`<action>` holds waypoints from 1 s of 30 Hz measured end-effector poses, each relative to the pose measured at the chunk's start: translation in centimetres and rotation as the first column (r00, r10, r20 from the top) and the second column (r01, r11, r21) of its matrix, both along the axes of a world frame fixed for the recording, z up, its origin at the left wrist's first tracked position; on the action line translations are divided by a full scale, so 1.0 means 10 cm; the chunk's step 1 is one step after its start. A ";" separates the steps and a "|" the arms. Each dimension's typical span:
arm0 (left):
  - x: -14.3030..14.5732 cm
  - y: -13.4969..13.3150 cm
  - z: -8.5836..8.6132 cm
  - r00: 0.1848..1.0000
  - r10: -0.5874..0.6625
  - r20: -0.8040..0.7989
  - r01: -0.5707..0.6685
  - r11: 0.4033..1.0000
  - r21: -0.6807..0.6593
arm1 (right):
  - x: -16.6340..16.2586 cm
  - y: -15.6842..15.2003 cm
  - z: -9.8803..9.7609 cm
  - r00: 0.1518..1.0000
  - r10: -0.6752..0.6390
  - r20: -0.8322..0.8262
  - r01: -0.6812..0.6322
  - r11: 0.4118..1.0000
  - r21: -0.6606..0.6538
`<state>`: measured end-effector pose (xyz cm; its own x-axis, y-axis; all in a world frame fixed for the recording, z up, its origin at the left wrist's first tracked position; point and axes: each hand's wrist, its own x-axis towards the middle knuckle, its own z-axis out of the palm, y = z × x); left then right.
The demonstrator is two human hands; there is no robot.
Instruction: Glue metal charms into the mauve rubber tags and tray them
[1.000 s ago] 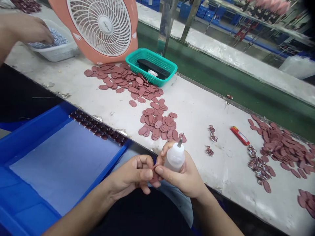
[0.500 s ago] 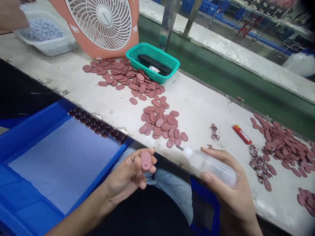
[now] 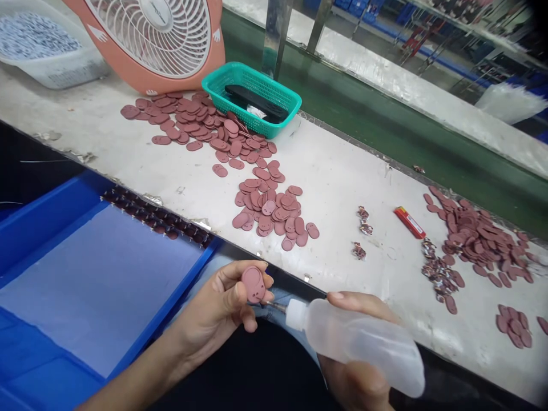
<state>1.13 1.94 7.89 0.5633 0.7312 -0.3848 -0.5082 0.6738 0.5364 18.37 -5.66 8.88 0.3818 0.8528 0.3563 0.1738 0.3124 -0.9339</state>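
At far left, a blue tray (image 3: 55, 221) stood beside the surface (image 3: 334, 200). Next, the left hand (image 3: 216, 307) pinched a reddish oval piece (image 3: 253, 282) between its fingers. A metal nozzle (image 3: 279, 308) pointed close to it; whether they touched was unclear. The right hand (image 3: 358, 379) had its fingers curled around a tilted translucent bottle (image 3: 355, 337). Farther right, a red packet (image 3: 410, 222) lay near a heap of similar pieces (image 3: 479, 234).

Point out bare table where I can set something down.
The table is mostly bare between the green basket and red box, and between the white tub and blue bin. Oval pieces crowd before the basket and right of the box.
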 end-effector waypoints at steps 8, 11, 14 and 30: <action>0.00 0.00 0.01 1.000 -0.008 -0.024 0.009 1.000 0.019 | -0.04 0.04 0.01 1.000 -0.010 -0.013 0.010 1.000 -0.008; 0.00 0.00 0.02 0.999 -0.010 -0.034 0.010 1.000 0.022 | -0.02 0.01 0.00 1.000 0.006 0.003 -0.006 0.999 -0.042; 0.00 0.00 0.02 0.999 -0.014 -0.037 0.015 1.000 0.026 | 0.00 0.00 0.01 1.000 0.024 0.014 -0.024 0.999 -0.042; -0.01 0.01 0.06 0.999 -0.008 -0.031 0.009 1.000 0.019 | -0.04 0.02 0.04 1.000 0.013 -0.025 -0.014 1.000 -0.028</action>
